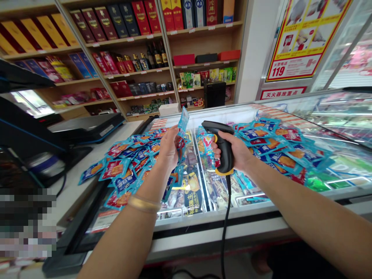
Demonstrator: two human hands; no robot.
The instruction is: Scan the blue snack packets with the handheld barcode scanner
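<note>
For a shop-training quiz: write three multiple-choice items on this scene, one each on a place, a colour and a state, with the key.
1. Where is the thin gold-coloured bangle?
A) Right arm B) Left arm C) A finger

2. What colour is the body of the pistol-grip plastic barcode scanner?
A) White B) Red C) Black

3. What is the left hand doing?
A) Holding up a small blue foil snack packet B) Gripping the scanner C) Lying open and empty

Answers: 1 B, it circles the arm at the lower left of the view. 2 C, the body shows black with yellow trim in the right hand. 3 A, the packet stands up from the fingers.
</note>
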